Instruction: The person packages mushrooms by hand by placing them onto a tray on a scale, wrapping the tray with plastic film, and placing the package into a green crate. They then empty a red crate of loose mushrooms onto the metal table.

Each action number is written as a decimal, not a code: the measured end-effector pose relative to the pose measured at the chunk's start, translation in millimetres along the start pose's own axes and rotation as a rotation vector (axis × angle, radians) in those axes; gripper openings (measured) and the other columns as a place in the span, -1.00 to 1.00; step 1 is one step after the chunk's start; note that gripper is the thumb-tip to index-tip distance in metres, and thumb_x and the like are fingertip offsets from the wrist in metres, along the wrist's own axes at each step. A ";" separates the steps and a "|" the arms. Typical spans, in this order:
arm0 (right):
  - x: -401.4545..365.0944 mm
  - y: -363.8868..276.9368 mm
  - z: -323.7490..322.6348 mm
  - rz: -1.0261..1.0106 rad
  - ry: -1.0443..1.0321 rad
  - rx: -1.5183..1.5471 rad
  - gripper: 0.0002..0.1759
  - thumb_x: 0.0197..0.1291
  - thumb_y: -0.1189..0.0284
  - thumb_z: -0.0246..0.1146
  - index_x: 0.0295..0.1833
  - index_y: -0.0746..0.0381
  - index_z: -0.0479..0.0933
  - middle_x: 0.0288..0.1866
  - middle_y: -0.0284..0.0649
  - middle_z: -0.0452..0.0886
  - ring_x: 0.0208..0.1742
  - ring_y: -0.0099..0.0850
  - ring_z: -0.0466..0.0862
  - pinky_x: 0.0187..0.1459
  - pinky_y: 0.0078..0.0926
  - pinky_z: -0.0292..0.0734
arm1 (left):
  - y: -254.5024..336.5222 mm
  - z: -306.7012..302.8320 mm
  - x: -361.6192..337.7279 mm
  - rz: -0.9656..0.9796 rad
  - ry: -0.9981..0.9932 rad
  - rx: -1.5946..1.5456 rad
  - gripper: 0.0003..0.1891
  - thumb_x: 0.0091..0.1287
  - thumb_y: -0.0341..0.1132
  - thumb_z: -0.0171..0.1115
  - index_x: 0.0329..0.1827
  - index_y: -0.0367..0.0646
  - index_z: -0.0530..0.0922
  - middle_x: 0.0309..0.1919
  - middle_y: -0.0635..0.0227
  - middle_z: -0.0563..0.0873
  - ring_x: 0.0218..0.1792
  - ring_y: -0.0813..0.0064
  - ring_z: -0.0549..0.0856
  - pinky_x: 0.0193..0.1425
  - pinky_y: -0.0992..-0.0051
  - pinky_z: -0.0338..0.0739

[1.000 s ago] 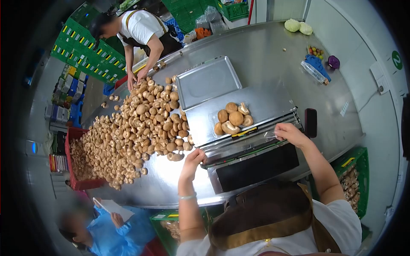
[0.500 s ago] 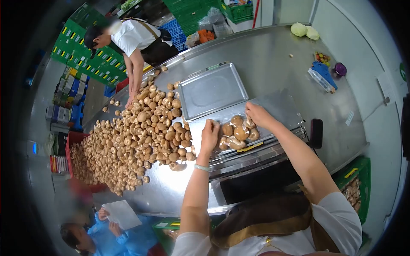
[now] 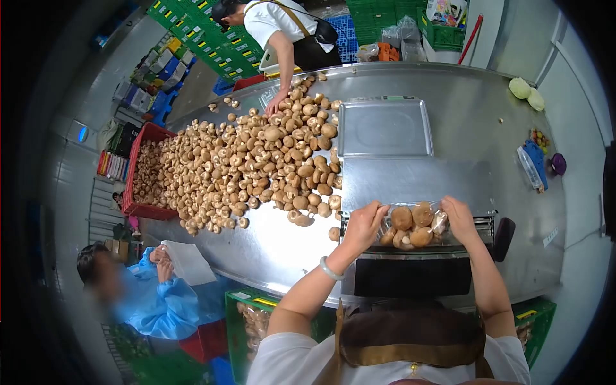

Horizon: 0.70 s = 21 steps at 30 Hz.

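Observation:
A pack of mushrooms [image 3: 414,224] in clear film lies over the front of the wrapping machine [image 3: 417,186], between my two hands. My left hand [image 3: 366,224] pinches the film at the pack's left end; a pale bracelet is on that wrist. At the right end my right hand [image 3: 459,219] has its fingers closed on the film. Several brown mushrooms show through the film. Behind the machine's metal plate sits an empty metal tray [image 3: 385,130]. To the left, a large heap of loose mushrooms [image 3: 256,160] spreads over the steel table [image 3: 462,96].
A red crate [image 3: 138,208] of mushrooms adjoins the heap's left end. Across the table a co-worker [image 3: 276,29] reaches into the heap. Another person in blue [image 3: 173,308] holds white paper at lower left. Cabbages [image 3: 527,94] and a blue bag [image 3: 534,163] lie at right.
The view has turned and shifted, so the table looks more level. Both hands and the pack appear lower and farther right, nearer the machine's front. The co-worker across has one visible hand at the heap.

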State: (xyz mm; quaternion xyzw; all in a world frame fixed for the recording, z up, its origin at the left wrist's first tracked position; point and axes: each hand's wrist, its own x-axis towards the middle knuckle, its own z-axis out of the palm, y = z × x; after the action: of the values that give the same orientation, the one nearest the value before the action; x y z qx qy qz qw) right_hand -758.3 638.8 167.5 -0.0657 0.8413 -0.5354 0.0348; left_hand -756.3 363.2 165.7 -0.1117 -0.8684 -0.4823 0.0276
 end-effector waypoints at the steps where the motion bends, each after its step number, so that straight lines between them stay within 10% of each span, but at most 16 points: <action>1: -10.9 -17.0 -8.3 0.005 -0.011 -0.009 -0.62 0.51 0.26 0.10 -0.26 0.38 0.48 -0.47 -0.03 0.49 -0.42 -0.23 0.47 -0.28 -0.35 0.42 | 20.2 -11.6 -10.1 -0.028 -0.037 -0.009 -0.68 0.52 -0.25 0.18 -0.36 -0.30 0.47 -0.59 0.03 0.57 -0.54 -0.01 0.58 -0.45 0.26 0.43; 6: -78.0 -33.1 -14.4 0.095 -0.156 0.075 -0.57 0.53 0.21 0.08 -0.26 0.38 0.48 -0.52 -0.08 0.54 -0.46 -0.37 0.55 -0.30 -0.38 0.48 | 48.2 -22.8 -74.7 -0.271 -0.197 -0.227 -0.61 0.52 -0.18 0.18 -0.39 -0.35 0.53 -0.60 0.04 0.58 -0.60 0.15 0.55 -0.46 0.31 0.40; 9: -109.0 -29.7 -1.0 0.560 -0.312 0.131 -0.56 0.53 0.18 0.06 -0.24 0.36 0.48 -0.55 -0.09 0.53 -0.45 -0.33 0.66 -0.31 -0.29 0.54 | 0.8 8.1 -112.2 -0.381 -0.265 -0.114 -0.54 0.49 -0.09 0.23 -0.45 -0.35 0.56 -0.62 -0.03 0.58 -0.58 0.04 0.59 -0.46 0.25 0.43; 10: -114.5 -33.4 6.1 0.602 -0.292 0.010 -0.57 0.52 0.15 0.06 -0.22 0.33 0.50 -0.52 0.03 0.57 -0.38 -0.05 0.73 -0.28 -0.09 0.56 | -16.1 24.2 -122.9 -0.371 -0.237 -0.063 -0.53 0.48 -0.08 0.24 -0.46 -0.35 0.56 -0.63 -0.06 0.58 -0.58 0.00 0.60 -0.46 0.23 0.43; 11: -130.5 26.2 27.2 0.180 -0.118 -0.231 -0.57 0.48 0.13 0.09 -0.23 0.31 0.52 -0.43 0.15 0.61 -0.31 0.17 0.66 -0.24 0.02 0.53 | -22.4 35.6 -133.0 -0.366 -0.212 -0.012 -0.53 0.47 -0.07 0.25 -0.47 -0.35 0.57 -0.63 -0.08 0.58 -0.57 -0.04 0.60 -0.46 0.20 0.44; 15: -152.2 83.3 47.1 0.250 0.045 -0.253 -0.58 0.44 0.13 0.14 -0.25 0.31 0.54 -0.38 0.16 0.63 -0.23 0.21 0.63 -0.21 0.06 0.50 | -51.3 69.7 -156.1 -0.260 -0.039 0.198 -0.57 0.37 -0.05 0.35 -0.43 -0.30 0.59 -0.53 -0.07 0.66 -0.47 -0.12 0.67 -0.43 0.13 0.47; 17: -164.9 80.0 42.0 0.335 0.063 -0.191 -0.68 0.43 0.20 0.17 -0.13 0.28 0.52 -0.43 0.07 0.64 -0.30 0.12 0.66 -0.25 0.00 0.49 | -55.3 77.7 -171.3 -0.356 0.057 0.125 -0.73 0.35 -0.25 0.40 -0.15 -0.31 0.59 -0.50 0.13 0.72 -0.54 0.28 0.66 -0.41 0.35 0.49; 21: -189.9 84.0 52.1 0.374 0.139 -0.081 -0.77 0.38 0.33 0.23 0.02 0.22 0.44 -0.44 -0.03 0.64 -0.35 -0.02 0.68 -0.31 -0.14 0.47 | -47.7 83.1 -193.5 -0.362 0.155 -0.043 -0.77 0.42 -0.39 0.30 -0.05 -0.27 0.41 -0.46 0.23 0.58 -0.44 0.40 0.56 -0.29 0.40 0.45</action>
State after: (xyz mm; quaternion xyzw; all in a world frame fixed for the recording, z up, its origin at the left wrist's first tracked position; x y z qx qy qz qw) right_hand -569.9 655.3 67.1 0.1277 0.8601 -0.4884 0.0727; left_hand -573.5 376.6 51.6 0.0831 -0.8592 -0.5049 0.0050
